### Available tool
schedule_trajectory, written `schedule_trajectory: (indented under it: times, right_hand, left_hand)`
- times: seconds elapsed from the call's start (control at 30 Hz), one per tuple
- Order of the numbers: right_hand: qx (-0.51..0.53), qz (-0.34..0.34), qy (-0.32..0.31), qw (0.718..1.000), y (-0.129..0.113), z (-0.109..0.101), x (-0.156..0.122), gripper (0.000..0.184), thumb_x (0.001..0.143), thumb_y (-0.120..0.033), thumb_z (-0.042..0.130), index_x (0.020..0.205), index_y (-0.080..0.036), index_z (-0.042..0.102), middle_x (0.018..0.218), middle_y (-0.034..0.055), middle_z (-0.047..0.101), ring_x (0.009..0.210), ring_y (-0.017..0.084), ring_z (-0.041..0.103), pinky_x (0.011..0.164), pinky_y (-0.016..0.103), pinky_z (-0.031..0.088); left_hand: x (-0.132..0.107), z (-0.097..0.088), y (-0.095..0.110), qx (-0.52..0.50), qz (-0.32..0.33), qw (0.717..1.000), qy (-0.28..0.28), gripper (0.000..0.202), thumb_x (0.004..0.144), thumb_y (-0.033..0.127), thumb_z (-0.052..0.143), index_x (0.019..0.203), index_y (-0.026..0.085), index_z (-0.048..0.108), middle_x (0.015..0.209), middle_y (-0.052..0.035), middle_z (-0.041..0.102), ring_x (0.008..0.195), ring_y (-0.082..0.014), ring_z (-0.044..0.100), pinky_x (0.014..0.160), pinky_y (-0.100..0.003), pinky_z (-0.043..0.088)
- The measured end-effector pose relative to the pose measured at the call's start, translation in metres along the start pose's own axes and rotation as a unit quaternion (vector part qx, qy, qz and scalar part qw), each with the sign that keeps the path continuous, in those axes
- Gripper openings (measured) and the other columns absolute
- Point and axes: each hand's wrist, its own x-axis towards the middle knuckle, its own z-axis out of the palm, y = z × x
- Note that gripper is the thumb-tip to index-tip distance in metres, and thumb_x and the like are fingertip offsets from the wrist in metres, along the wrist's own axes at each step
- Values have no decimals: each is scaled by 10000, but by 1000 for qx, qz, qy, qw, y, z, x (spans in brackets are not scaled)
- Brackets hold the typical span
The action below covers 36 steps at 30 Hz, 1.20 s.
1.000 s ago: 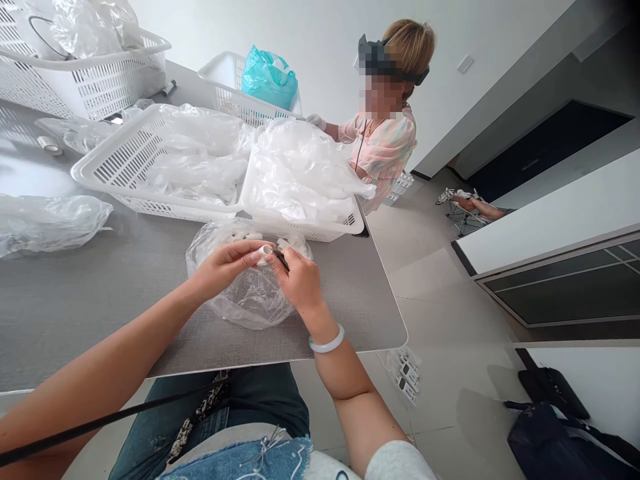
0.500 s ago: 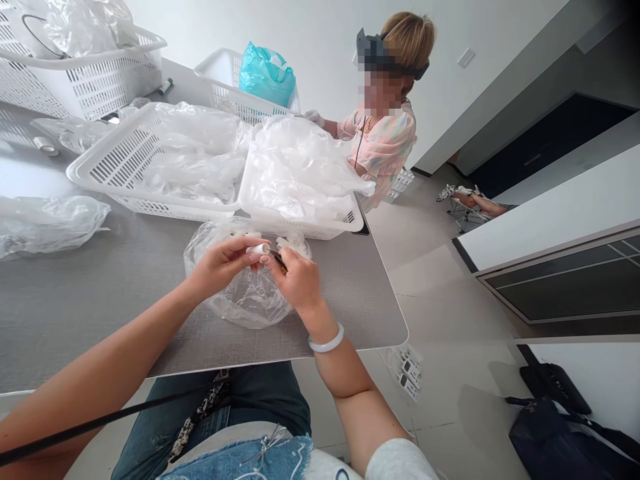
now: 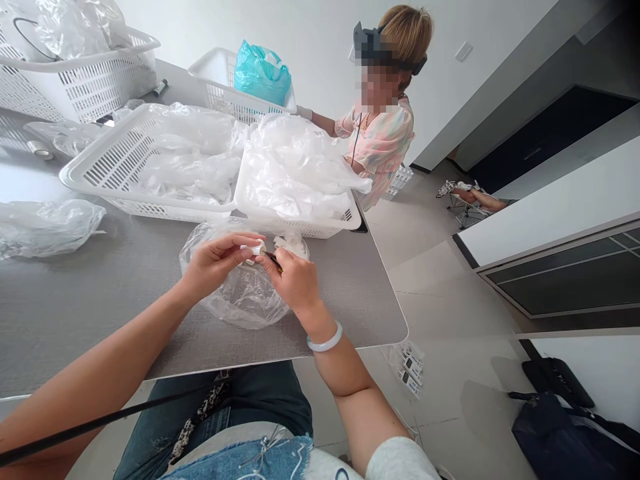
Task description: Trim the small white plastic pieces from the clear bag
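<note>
White cylindrical piece [image 3: 253, 250] sits above a clear plastic bag [image 3: 240, 300], pinched by the left hand [image 3: 217, 260]; the right hand [image 3: 295, 283] grips a thin dark tool [image 3: 273, 261] against it. Just beyond the bag, a white lattice basket [image 3: 300, 231] brims with plastic film [image 3: 295, 173].

- grey table [image 3: 90, 293], corner near the floor
- white basket [image 3: 95, 163] touching a second basket [image 3: 300, 230], both heaped with film
- two more baskets [image 3: 100, 87] [image 3: 220, 87] farther back
- clear bag [image 3: 245, 300] at the front
- loose bag [image 3: 45, 227] on the left
- tape roll [image 3: 40, 150]
</note>
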Motion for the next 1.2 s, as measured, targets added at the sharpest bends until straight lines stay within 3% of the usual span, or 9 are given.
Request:
schedule_trajectory:
  times: [0.33, 0.4, 0.53, 0.77, 0.9, 1.0, 1.2]
  right_hand:
    - [0, -2, 30, 1000, -1, 1, 0, 645, 1031, -656, 229, 706, -200, 549, 566, -12, 510, 529, 106, 500, 495, 240, 242]
    - [0, -6, 35, 999, 0, 1, -1, 651, 1034, -653, 215, 699, -198, 539, 565, -10, 507, 524, 105, 495, 492, 242, 236]
    - [3, -15, 45, 999, 2, 1, -1, 651, 1035, -652, 208, 709, -194, 536, 584, -8, 523, 534, 102, 507, 499, 231, 244]
    - [10, -26, 19, 999, 1, -1, -2, 621, 1055, -600, 252, 714, -196, 576, 573, -7, 539, 514, 101, 503, 488, 242, 241]
    - [14, -11, 29, 999, 0, -2, -1, 640, 1026, -660, 274, 718, -196, 588, 584, -1, 552, 547, 112, 532, 490, 239, 251]
    - [16, -10, 22, 1000, 0, -2, 0, 656, 1019, -672, 261, 701, -196, 583, 565, -2, 536, 519, 110, 507, 477, 242, 245]
    - [21, -22, 23, 999, 1, -3, -1, 644, 1048, -610, 245, 678, -198, 574, 542, -5, 523, 489, 102, 483, 470, 251, 231]
  left_hand:
    - [-1, 1, -1, -21, 23, 998, 47, 267, 772, 484, 830, 831, 224, 808, 1022, -108, 763, 1085, -287, 694, 854, -350, 604]
    - [0, 1, 2, -32, 3, 999, 42, 302, 764, 498, 835, 899, 229, 811, 1009, -96, 773, 1018, -269, 713, 831, -336, 603]
    - [2, -2, 6, -49, -60, 997, -22, 422, 760, 513, 838, 1090, 254, 791, 983, -75, 792, 875, -242, 737, 734, -320, 617]
    - [5, -7, -7, -61, -16, 998, -24, 414, 736, 483, 865, 1027, 200, 786, 687, -35, 728, 642, -193, 700, 651, -328, 620]
    - [4, -7, -7, -49, -8, 999, -17, 417, 740, 458, 870, 1081, 234, 783, 820, -40, 768, 664, -173, 692, 655, -306, 617]
    - [3, -6, -6, -27, -5, 999, -19, 318, 751, 438, 863, 1009, 264, 797, 896, -42, 785, 679, -177, 688, 650, -309, 613]
    - [3, -4, -2, -42, -6, 999, -6, 350, 711, 474, 878, 916, 206, 786, 955, -83, 800, 794, -227, 741, 695, -333, 631]
